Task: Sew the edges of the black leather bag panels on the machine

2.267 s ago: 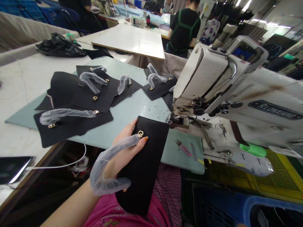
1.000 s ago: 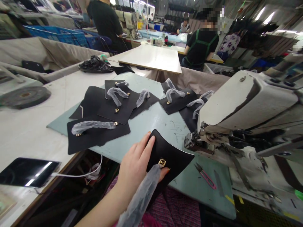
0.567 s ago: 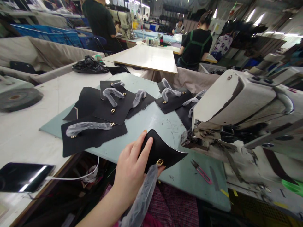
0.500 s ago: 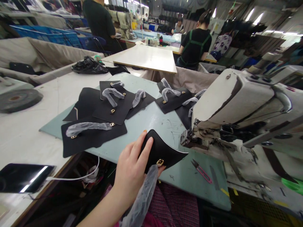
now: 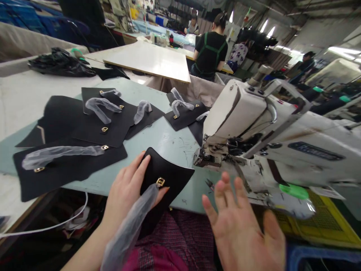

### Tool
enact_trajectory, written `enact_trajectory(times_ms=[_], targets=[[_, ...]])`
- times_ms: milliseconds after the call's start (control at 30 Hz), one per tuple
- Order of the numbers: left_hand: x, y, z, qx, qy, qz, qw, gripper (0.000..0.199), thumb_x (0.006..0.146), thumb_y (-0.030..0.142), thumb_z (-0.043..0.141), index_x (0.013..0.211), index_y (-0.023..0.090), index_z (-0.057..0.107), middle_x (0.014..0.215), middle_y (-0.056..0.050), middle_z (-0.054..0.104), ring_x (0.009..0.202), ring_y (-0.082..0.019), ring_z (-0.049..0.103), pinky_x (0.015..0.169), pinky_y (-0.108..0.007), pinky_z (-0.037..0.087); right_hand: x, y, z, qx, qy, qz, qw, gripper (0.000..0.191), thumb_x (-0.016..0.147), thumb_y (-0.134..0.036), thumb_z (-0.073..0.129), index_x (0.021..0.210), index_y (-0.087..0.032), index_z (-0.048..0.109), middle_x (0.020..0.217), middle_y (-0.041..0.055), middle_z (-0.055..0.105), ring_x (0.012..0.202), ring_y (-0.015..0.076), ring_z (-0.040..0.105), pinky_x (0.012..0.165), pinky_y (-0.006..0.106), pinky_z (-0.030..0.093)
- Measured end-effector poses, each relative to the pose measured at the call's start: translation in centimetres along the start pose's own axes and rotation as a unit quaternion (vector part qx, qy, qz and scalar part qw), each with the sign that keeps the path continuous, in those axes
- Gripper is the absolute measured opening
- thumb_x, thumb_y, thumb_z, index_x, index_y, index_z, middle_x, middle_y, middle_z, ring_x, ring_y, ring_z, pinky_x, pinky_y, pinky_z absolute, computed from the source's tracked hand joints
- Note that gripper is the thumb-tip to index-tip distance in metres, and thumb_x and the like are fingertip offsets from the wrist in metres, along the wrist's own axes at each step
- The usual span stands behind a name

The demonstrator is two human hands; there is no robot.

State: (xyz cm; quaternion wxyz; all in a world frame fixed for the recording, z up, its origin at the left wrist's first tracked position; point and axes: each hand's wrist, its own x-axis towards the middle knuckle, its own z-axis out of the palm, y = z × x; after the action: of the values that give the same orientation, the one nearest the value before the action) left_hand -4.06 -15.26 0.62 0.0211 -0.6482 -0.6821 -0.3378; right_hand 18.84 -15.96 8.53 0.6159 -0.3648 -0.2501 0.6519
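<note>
Held up above the pale green work surface (image 5: pixel 166 141) is a black panel (image 5: pixel 172 180) with a gold buckle (image 5: pixel 160 182) and a plastic-wrapped strap (image 5: pixel 132 226). My left hand (image 5: pixel 125 188) grips this panel by its left side, thumb near the buckle. Palm up and fingers spread, my right hand (image 5: pixel 239 222) holds nothing, below the sewing machine (image 5: pixel 222 116). Scissors (image 5: pixel 210 184) lie partly hidden behind its fingers. More black panels (image 5: pixel 98 124) with wrapped straps are spread on the left, and others (image 5: pixel 186 114) lie beside the machine.
A black plastic bag (image 5: pixel 60 64) and a white board (image 5: pixel 152 60) are at the back. A white cable (image 5: pixel 56 225) hangs at the lower left. A yellow crate (image 5: pixel 327 218) stands at the lower right. Another person (image 5: pixel 211 47) sits beyond the board.
My right hand has come into view, open, at the lower right. The view has turned to the right, showing more of the machine, and the phone has nearly left the frame.
</note>
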Motion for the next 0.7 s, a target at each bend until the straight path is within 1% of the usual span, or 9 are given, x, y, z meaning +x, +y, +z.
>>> enact_trajectory(times_ms=[133,233,300,333,400,467,533,600,700], targets=[[-0.2,-0.9,0.3,-0.064,-0.042,-0.069,0.995,0.087,0.079,0.054,0.067,0.152,0.027,0.029,0.150,-0.014,0.045,0.133,-0.040,0.048,0.109,-0.060,0.041,0.9,1.4,0.8,0.048,0.007,0.052,0.997,0.051,0.096,-0.060,0.036,0.124,-0.029,0.063,0.145,0.0041,0.050,0.133,0.0266,0.048,0.097,0.056,0.052],[-0.4,-1.2,0.5,-0.119,-0.070,-0.100,0.985,0.082,0.082,0.052,0.065,0.152,0.030,0.029,0.152,-0.012,0.043,0.137,-0.039,0.044,0.112,-0.062,0.038,0.7,1.4,1.1,0.056,-0.004,0.045,0.997,0.049,0.096,-0.058,0.036,0.123,-0.029,0.064,0.145,0.0031,0.050,0.131,0.0253,0.049,0.098,0.054,0.051],[-0.4,-1.2,0.7,-0.156,-0.084,-0.124,0.976,0.078,0.083,0.050,0.064,0.152,0.030,0.030,0.153,-0.011,0.042,0.138,-0.039,0.043,0.113,-0.062,0.037,0.8,1.5,0.9,0.048,-0.012,0.036,0.998,0.046,0.097,-0.056,0.037,0.123,-0.029,0.064,0.143,0.0036,0.052,0.128,0.0245,0.052,0.096,0.051,0.053],[-0.5,-1.2,0.7,-0.176,-0.089,-0.141,0.970,0.078,0.083,0.050,0.064,0.151,0.029,0.032,0.153,-0.011,0.042,0.137,-0.039,0.043,0.113,-0.062,0.036,0.9,1.7,0.5,0.033,-0.014,0.028,0.999,0.044,0.096,-0.055,0.041,0.122,-0.029,0.065,0.141,0.0042,0.053,0.125,0.0240,0.053,0.093,0.047,0.055],[-0.5,-1.0,0.8,-0.223,-0.114,-0.180,0.951,0.077,0.083,0.052,0.065,0.150,0.029,0.034,0.151,-0.011,0.045,0.136,-0.037,0.045,0.114,-0.059,0.036,1.4,2.5,-0.6,-0.034,-0.012,0.000,0.999,0.036,0.094,-0.049,0.053,0.119,-0.027,0.067,0.134,0.0056,0.057,0.113,0.0216,0.058,0.083,0.036,0.058],[-0.6,-0.9,0.7,-0.267,-0.144,-0.216,0.928,0.075,0.084,0.054,0.063,0.149,0.030,0.035,0.150,-0.008,0.047,0.136,-0.034,0.046,0.116,-0.055,0.035,2.0,3.8,-1.9,-0.144,-0.004,-0.022,0.989,0.032,0.090,-0.041,0.065,0.118,-0.025,0.068,0.121,0.0062,0.064,0.092,0.0159,0.061,0.069,0.023,0.055],[-0.6,-0.8,0.6,-0.296,-0.167,-0.239,0.910,0.073,0.085,0.056,0.061,0.148,0.031,0.037,0.151,-0.006,0.046,0.138,-0.031,0.044,0.118,-0.051,0.032,2.4,5.0,-2.9,-0.244,-0.015,-0.013,0.970,0.033,0.090,-0.038,0.068,0.119,-0.023,0.067,0.110,0.0060,0.067,0.074,0.0113,0.057,0.060,0.019,0.050],[-0.6,-0.8,0.6,-0.307,-0.170,-0.258,0.900,0.073,0.083,0.059,0.060,0.147,0.029,0.039,0.151,-0.006,0.046,0.139,-0.030,0.043,0.119,-0.049,0.030,2.5,5.9,-3.3,-0.294,-0.053,0.018,0.954,0.035,0.092,-0.042,0.066,0.120,-0.020,0.067,0.108,0.0070,0.069,0.074,0.0119,0.060,0.065,0.021,0.051],[-0.5,-0.7,0.6,-0.316,-0.179,-0.279,0.889,0.078,0.081,0.063,0.059,0.146,0.024,0.041,0.149,-0.008,0.048,0.137,-0.030,0.045,0.119,-0.049,0.030,2.2,6.3,-2.8,-0.293,-0.116,0.060,0.947,0.035,0.092,-0.045,0.066,0.115,-0.018,0.068,0.108,0.0087,0.071,0.094,0.0187,0.066,0.084,0.028,0.054]])
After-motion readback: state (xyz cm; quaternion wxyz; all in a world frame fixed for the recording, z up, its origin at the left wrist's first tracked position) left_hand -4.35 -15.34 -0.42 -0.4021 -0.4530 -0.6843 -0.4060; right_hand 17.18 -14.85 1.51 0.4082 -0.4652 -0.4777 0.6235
